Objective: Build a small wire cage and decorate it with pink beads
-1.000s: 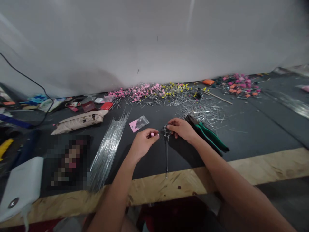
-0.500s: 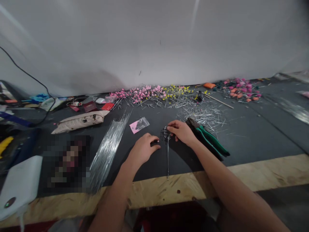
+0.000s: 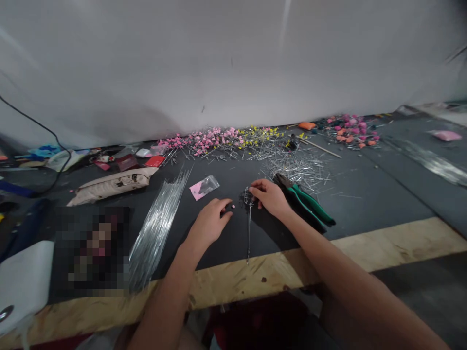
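A small wire frame [image 3: 247, 197] with a long twisted stem stands out against the dark mat, its stem pointing toward the table's front edge. The fingers of my right hand [image 3: 269, 197] are closed on the right side of this frame. My left hand [image 3: 210, 219] is to its left, thumb and fingers apart and holding nothing. A tiny pink bead [image 3: 233, 206] lies just beyond the left fingertips. Green-handled pliers [image 3: 308, 203] rest to the right of my right hand. Beyond my left hand is a small clear bag [image 3: 205, 187] with a pink part.
A bundle of straight wires [image 3: 157, 226] lies at left, near a long beige packet [image 3: 115, 184] and a white device [image 3: 25, 279]. Pink flower-tipped wires [image 3: 207, 141], yellow-tipped ones [image 3: 259, 136] and loose wires [image 3: 299, 167] line the back.
My left hand has opened a little, and the pink bead now shows apart from its fingertips. My right hand keeps hold of the wire frame. The whole view has shifted slightly.
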Demonstrator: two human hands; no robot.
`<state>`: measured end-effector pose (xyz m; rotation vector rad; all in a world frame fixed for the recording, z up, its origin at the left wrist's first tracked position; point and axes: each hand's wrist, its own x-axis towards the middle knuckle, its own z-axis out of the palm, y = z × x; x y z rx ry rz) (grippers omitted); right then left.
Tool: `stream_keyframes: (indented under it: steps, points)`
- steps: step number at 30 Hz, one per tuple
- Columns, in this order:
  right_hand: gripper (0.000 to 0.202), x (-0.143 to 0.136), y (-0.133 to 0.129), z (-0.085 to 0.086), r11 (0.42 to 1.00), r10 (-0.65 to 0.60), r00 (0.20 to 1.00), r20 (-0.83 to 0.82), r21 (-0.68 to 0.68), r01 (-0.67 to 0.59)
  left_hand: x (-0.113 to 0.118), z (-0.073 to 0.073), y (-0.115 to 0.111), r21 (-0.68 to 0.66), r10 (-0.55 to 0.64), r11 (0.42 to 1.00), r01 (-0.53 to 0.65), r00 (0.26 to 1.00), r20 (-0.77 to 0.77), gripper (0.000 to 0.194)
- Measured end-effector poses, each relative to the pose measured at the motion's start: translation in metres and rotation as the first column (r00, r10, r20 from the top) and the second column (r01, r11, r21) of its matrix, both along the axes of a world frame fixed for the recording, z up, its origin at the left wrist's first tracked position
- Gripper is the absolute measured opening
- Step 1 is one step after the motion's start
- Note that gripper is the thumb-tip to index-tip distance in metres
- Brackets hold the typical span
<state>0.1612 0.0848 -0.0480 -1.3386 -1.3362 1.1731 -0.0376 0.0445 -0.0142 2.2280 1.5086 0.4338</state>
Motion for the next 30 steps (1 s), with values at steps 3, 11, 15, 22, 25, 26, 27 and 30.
stream_keyframes:
  steps: [3,11,15,22,25,26,27,30]
  points:
    - [0.020,0.002,-0.003,0.000,1.000,-0.012,1.000,0.007,0.005,0.012,0.004,-0.003,0.002,0.032,-0.017,0.999,0.019,0.998,-0.058,0.030]
    - [0.024,0.002,-0.003,0.002,0.999,0.032,0.998,-0.052,0.007,-0.032,0.008,-0.009,0.004,0.077,0.027,0.997,-0.022,0.997,-0.075,0.025]
    - [0.024,0.001,-0.003,0.003,0.999,0.053,0.992,-0.112,0.001,-0.053,0.009,-0.007,0.002,0.081,0.058,0.995,-0.054,0.997,-0.045,0.022]
    - [0.024,0.002,-0.005,0.008,0.996,0.088,0.973,-0.215,-0.002,-0.090,0.016,0.002,-0.006,-0.165,0.182,0.978,-0.131,0.921,0.346,0.021]
    - [0.023,0.004,-0.006,0.010,0.993,0.112,0.961,-0.254,-0.002,-0.117,0.019,0.000,-0.008,-0.243,0.240,0.961,-0.133,0.837,0.492,0.024]
    - [0.023,0.004,-0.006,0.010,0.992,0.121,0.957,-0.265,-0.005,-0.126,0.020,0.000,-0.009,-0.253,0.247,0.959,-0.128,0.816,0.523,0.024]
    - [0.023,0.004,-0.007,0.011,0.991,0.129,0.953,-0.273,-0.009,-0.136,0.021,0.000,-0.009,-0.255,0.248,0.959,-0.123,0.802,0.543,0.024]
    - [0.023,0.003,-0.009,0.015,0.985,0.150,0.943,-0.298,-0.033,-0.167,0.023,0.001,-0.009,-0.234,0.237,0.964,-0.124,0.797,0.556,0.023]
